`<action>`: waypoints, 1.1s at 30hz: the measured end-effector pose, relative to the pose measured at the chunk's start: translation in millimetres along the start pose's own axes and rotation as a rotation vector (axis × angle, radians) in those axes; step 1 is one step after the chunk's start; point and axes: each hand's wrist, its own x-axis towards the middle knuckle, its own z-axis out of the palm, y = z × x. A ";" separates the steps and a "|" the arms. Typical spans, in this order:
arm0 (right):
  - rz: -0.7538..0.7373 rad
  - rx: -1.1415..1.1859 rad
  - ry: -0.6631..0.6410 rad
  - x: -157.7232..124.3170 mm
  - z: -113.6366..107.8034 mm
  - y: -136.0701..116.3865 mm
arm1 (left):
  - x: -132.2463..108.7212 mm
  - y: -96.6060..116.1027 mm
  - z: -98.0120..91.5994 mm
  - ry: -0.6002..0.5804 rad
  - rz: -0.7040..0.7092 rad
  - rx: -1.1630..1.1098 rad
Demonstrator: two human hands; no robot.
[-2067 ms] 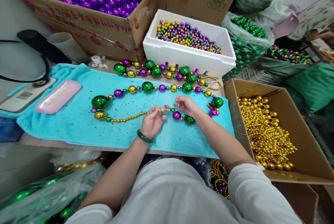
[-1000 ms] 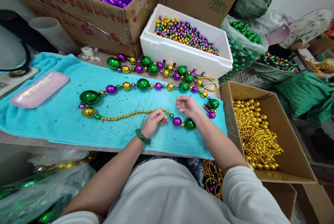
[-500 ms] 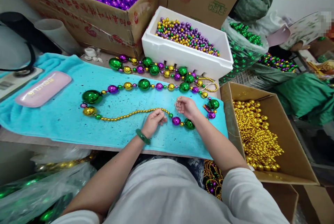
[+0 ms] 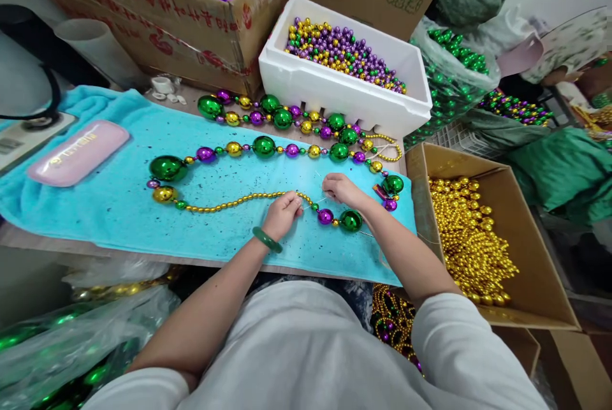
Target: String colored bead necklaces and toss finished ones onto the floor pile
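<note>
A string of large green, purple and gold beads (image 4: 264, 147) lies in a loop on a blue towel (image 4: 229, 174). Its lower side runs into a thin chain of small gold beads (image 4: 229, 205). My left hand (image 4: 283, 213), with a green bangle on the wrist, is closed at the right end of that chain, pinching a pale thread. My right hand (image 4: 340, 189) is closed too, its fingertips pinching the thread above a small green bead. The thread (image 4: 314, 204) stretches between both hands. Beside my right forearm lie a purple bead (image 4: 326, 216) and a green one (image 4: 352, 220).
Behind the loop lies a second bead string (image 4: 282, 118), against a white foam box (image 4: 344, 88) of small beads. A carton (image 4: 191, 34) of purple beads stands at back left, a carton (image 4: 540, 257) of gold beads at right. A pink case (image 4: 79, 152) rests on the left.
My right hand has turned over, its fingers now closed downward, and the thread between the hands shows taut. My left hand stays nearly in place. The view has tilted slightly.
</note>
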 end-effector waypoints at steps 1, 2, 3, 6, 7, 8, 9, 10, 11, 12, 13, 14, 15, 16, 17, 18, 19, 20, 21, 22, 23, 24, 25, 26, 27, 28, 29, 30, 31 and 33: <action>-0.002 -0.004 0.004 0.5 0.3 -0.3 | 1.0 -0.1 0.3 0.005 -0.013 -0.020; -0.006 -0.007 0.012 0.7 0.8 -1.0 | 2.0 0.3 0.5 0.013 -0.026 -0.037; -0.015 -0.011 0.022 0.5 1.6 -2.1 | 3.0 1.2 0.8 0.021 -0.041 -0.054; -0.074 -0.022 0.029 -1.8 3.8 -8.9 | 5.3 6.9 2.1 0.039 -0.111 -0.143; -0.097 -0.017 0.019 -3.0 4.4 -12.0 | 5.8 9.4 3.0 0.043 -0.131 -0.179; -0.118 -0.004 0.007 -4.2 4.9 -15.2 | 6.1 12.0 4.1 0.048 -0.144 -0.209; -0.132 0.013 -0.002 -5.2 5.4 -18.2 | 6.2 14.4 5.4 0.055 -0.151 -0.232; -0.140 0.033 -0.005 -6.1 5.8 -20.8 | 6.1 16.4 6.7 0.066 -0.158 -0.249; -0.145 0.051 -0.001 -6.7 6.2 -22.7 | 5.8 18.1 7.9 0.077 -0.171 -0.265; -0.149 0.066 0.004 -7.0 6.5 -23.9 | 5.2 19.2 8.8 0.090 -0.193 -0.284; -0.151 0.080 0.006 -7.2 7.0 -24.3 | 4.6 19.8 9.4 0.103 -0.217 -0.303; -0.149 0.092 0.005 -7.1 7.4 -23.9 | 3.9 19.9 9.6 0.112 -0.240 -0.317; -0.143 0.105 -0.001 -7.0 7.9 -23.0 | 3.2 19.6 9.5 0.114 -0.258 -0.320; -0.135 0.119 -0.009 -6.8 8.6 -21.6 | 2.6 19.0 9.0 0.109 -0.272 -0.305; -0.123 0.130 -0.018 -6.6 9.3 -20.2 | 2.0 18.2 8.3 0.098 -0.278 -0.269; -0.112 0.138 -0.025 -6.5 10.0 -18.8 | 1.5 17.5 7.4 0.083 -0.275 -0.209; -0.105 0.145 -0.029 -6.4 10.7 -17.9 | 1.0 16.8 6.6 0.065 -0.259 -0.129; -0.106 0.150 -0.029 -6.3 11.3 -17.5 | 0.5 16.4 5.7 0.050 -0.234 -0.042; -0.117 0.157 -0.027 -6.4 11.5 -17.7 | 0.0 16.3 5.1 0.042 -0.201 0.037; -0.136 0.165 -0.023 -6.5 11.4 -18.6 | -0.5 16.6 4.6 0.043 -0.168 0.085; -0.160 0.176 -0.020 -6.8 10.9 -20.0 | -1.1 17.1 4.3 0.052 -0.144 0.087; -0.183 0.186 -0.020 -7.2 10.1 -21.7 | -1.8 17.8 4.2 0.071 -0.134 0.040; -0.198 0.194 -0.023 -7.7 9.0 -23.6 | -2.5 18.8 4.4 0.093 -0.139 -0.037; -0.204 0.198 -0.030 -8.2 8.1 -25.3 | -3.1 19.8 4.8 0.111 -0.157 -0.120; -0.198 0.197 -0.041 -8.8 7.4 -26.7 | -3.6 20.9 5.2 0.111 -0.182 -0.184; -0.185 0.193 -0.051 -9.4 7.2 -27.7 | -4.0 22.1 5.7 0.095 -0.210 -0.212; -0.170 0.186 -0.057 -9.9 7.6 -28.2 | -4.3 23.2 6.1 0.063 -0.228 -0.195; -0.159 0.180 -0.057 -10.1 8.6 -28.3 | -4.4 24.2 6.4 0.022 -0.228 -0.145; -0.153 0.176 -0.054 -10.1 10.1 -28.0 | -4.4 25.0 6.3 -0.019 -0.206 -0.075; -0.158 0.158 -0.044 -9.2 13.3 -26.6 | -4.3 25.9 5.3 -0.071 -0.109 0.107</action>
